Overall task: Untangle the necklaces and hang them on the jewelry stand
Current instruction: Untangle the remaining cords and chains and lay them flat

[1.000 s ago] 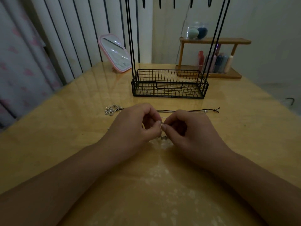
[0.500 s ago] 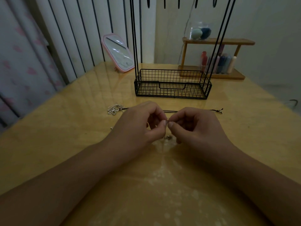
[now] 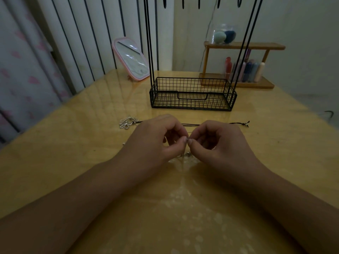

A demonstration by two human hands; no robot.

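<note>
My left hand [image 3: 157, 138] and my right hand [image 3: 218, 142] meet fingertip to fingertip above the table, both pinching a thin silver chain necklace [image 3: 183, 156] that hangs down between them to a small tangle on the wood. Behind my hands lies a black cord necklace [image 3: 238, 123] with a silver looped pendant [image 3: 127, 122] at its left end. The black wire jewelry stand [image 3: 192, 94] rises beyond, basket at its base, tall rods going up to hooks at the top edge. Most of the chain is hidden by my fingers.
A pink-framed mirror [image 3: 132, 59] leans at the back left. A wooden shelf [image 3: 244, 46] with cosmetics and a glass jar stands at the back right. The glossy wooden table [image 3: 73, 147] ends near a curtain on the left.
My hands have stayed together pinching the chain, shifting slightly; the pinch point has risen a little off the table. The view has drifted a touch.
</note>
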